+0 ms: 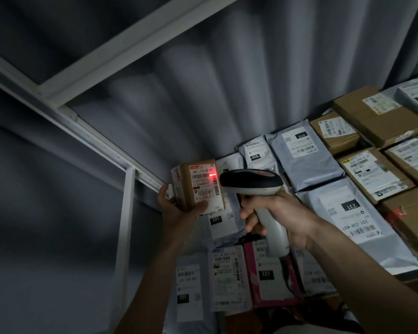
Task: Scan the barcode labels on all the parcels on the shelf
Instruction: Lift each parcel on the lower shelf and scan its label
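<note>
1. Your left hand (179, 208) grips a small brown cardboard box (198, 186) from below, thumb across the bottom of its white label (204, 186), fingers wrapped round the far side. You hold it up off the shelf, label facing you.
2. Your right hand (273, 213) is curled tight round the grey handle of the barcode scanner (253, 183), with the dark head pointing left at the box, just beside it.
3. There's a red scan line (212, 175) glowing on the right edge of the label, right on the barcode under the "642 L714-00 411" print.
4. The rest of the parcels sit on the shelf (410, 273) to your right and below: grey poly mailers (307, 160) with "010" and "231" tags, brown cartons (377, 116) further back right, and a pink mailer (263, 280) under the scanner's handle. They're packed touching each other, labels up.
5. The white shelf frame (101, 141) runs diagonally across the left side, with a grey pleated curtain (227, 80) behind everything.
6. The scanner's cable (291, 280) drops from the bottom of the handle over the pink mailer.
</note>
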